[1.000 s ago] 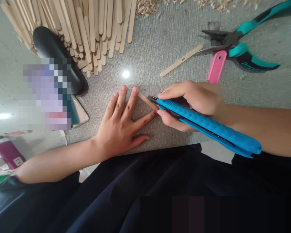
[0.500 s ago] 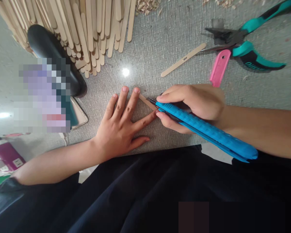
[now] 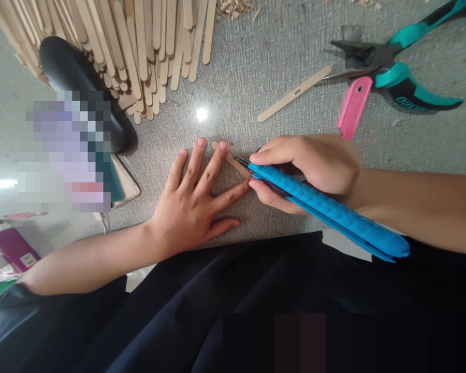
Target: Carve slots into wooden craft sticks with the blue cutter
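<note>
My left hand [image 3: 194, 197] lies flat with its fingers spread, two fingertips pressing a wooden craft stick [image 3: 236, 165] against the table. My right hand [image 3: 306, 168] is closed around a blue utility knife [image 3: 330, 210]. The knife's dark tip meets the stick just right of my left fingers; the blade itself is too small to make out. Farther up lies a second craft stick [image 3: 279, 103] with a small slot cut in its middle. Beside my right hand is a pink plastic piece [image 3: 355, 106] with a hole at one end.
Pliers with teal and black handles [image 3: 388, 57] lie at the upper right, near the slotted stick's end. A large pile of craft sticks [image 3: 140, 46] fills the upper left. Next to it are a black case [image 3: 85, 88] and a phone [image 3: 124, 181]. Wood shavings [image 3: 236, 7] lie at the top edge.
One finger of my left hand has shifted slightly right, and the stick's far end now shows beyond it. The knife stays at nearly the same spot on the stick.
</note>
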Tool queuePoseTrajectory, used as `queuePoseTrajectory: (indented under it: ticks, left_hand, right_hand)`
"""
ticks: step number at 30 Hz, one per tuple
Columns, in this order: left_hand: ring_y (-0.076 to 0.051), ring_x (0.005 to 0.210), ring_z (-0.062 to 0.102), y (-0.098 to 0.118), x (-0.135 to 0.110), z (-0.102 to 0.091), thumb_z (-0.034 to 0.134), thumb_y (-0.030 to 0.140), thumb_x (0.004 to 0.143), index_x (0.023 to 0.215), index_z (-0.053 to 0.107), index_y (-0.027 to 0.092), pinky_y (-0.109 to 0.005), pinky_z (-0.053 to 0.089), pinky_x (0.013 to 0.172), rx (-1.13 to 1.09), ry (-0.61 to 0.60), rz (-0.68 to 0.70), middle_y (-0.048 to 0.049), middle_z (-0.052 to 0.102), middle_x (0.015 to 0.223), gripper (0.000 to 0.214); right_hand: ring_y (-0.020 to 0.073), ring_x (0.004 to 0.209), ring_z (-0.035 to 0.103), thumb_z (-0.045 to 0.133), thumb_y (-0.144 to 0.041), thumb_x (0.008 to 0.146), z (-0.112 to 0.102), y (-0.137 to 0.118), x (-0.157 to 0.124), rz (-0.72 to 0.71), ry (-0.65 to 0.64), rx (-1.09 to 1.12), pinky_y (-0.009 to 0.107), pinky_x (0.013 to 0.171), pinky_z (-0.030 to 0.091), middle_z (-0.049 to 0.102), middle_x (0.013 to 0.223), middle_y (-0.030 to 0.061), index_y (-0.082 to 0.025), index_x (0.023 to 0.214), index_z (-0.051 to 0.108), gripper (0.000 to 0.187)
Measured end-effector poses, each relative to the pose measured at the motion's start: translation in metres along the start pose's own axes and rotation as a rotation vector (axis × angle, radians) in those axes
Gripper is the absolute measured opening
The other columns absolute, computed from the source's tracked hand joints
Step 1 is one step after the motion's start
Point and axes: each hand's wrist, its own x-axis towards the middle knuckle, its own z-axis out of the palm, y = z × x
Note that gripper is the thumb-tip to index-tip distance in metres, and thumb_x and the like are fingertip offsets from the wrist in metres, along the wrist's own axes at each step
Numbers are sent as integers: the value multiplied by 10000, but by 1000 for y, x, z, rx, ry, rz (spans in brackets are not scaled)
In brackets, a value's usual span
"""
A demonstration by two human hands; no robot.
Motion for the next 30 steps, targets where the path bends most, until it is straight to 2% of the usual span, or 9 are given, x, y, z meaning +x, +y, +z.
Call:
queuePoseTrajectory:
  ticks: [6,10,16,21,23,25,30]
  left_hand:
    - [-575,1782,424,0,0,-1,716,852,1018,1917,254,376,-718,365,1417,13,23,15,-246,359,1954,1118]
    - [-563,1807,384,-1,-1,1,726,857,1012,1916,255,398,-726,320,1444,-16,19,2,-203,298,1991,1118]
    - [-543,1810,390,-2,-2,4,723,870,1006,1897,325,364,-703,335,1448,-8,37,6,-200,323,1983,1098]
    - [-549,1816,374,-1,-1,4,723,871,1005,1926,226,367,-710,303,1457,-21,26,-4,-200,293,1995,1161]
    - [-557,1806,389,-1,0,4,719,877,1002,1937,175,360,-712,312,1447,-15,26,-2,-223,295,1989,1199]
    - [-564,1792,411,-1,0,3,714,891,995,1942,139,354,-706,333,1435,1,27,0,-244,306,1978,1231]
    - [-572,1790,406,-1,1,2,713,902,988,1944,90,370,-694,334,1434,16,17,-8,-225,259,1998,1259]
  right_hand:
    - [158,583,697,770,-236,1050,1,-2,4,-89,73,32,337,588,641,790,872,-64,-322,1316,653,303]
    - [163,603,721,797,-222,1034,-2,-4,6,-109,85,-4,330,602,658,810,895,-54,-307,1310,667,316]
    - [181,677,782,802,-214,1036,-3,-4,8,-158,75,-63,337,644,690,834,897,-44,-309,1307,683,311]
    - [174,785,827,791,-265,1059,-1,1,5,-233,121,-214,321,671,700,890,1058,-45,-349,1338,714,301]
    - [159,777,819,784,-268,1076,-2,1,4,-203,130,-156,303,712,711,888,1051,-33,-322,1347,725,283]
    - [153,732,793,760,-298,1105,-5,-1,5,-108,134,-73,303,731,709,868,986,-19,-293,1350,740,246]
    - [193,719,813,808,-344,1078,-17,-11,9,126,83,-40,329,666,697,873,940,0,-299,1244,798,172]
